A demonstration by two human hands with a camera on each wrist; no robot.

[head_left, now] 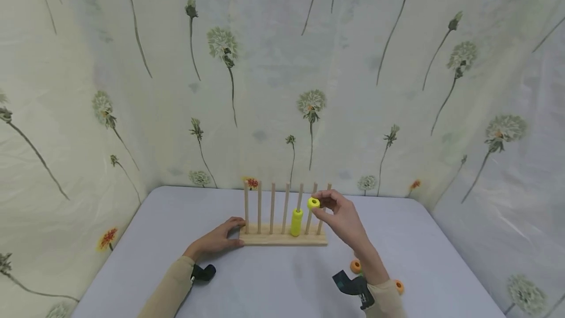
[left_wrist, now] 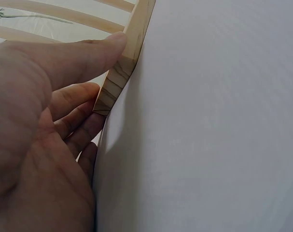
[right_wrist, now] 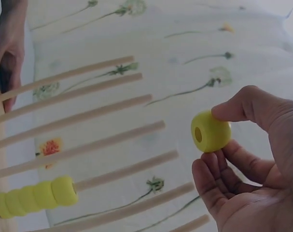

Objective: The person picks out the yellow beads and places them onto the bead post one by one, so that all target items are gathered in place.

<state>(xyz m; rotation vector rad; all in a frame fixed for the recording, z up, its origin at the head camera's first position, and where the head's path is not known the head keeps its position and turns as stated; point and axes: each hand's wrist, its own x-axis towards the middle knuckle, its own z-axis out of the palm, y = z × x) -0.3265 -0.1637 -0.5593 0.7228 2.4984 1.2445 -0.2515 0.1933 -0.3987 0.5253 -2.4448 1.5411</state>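
Observation:
A wooden peg rack (head_left: 282,241) with several upright pegs stands on the table. My left hand (head_left: 217,238) holds the left end of its base, the thumb on the front side and the fingers behind, as the left wrist view shows. Between thumb and fingertips, my right hand (head_left: 343,217) pinches a yellow bead (right_wrist: 215,131) with a hole through it. That bead is in the air near the upper part of the right-hand pegs, apart from the stack. Several yellow beads (right_wrist: 39,195) sit stacked on one peg right of the middle.
Orange beads (head_left: 355,266) lie on the table (head_left: 260,283) by the right forearm, with a bit of green partly hidden there. Behind the table hangs a flower-patterned curtain (head_left: 265,72), which also runs along both sides.

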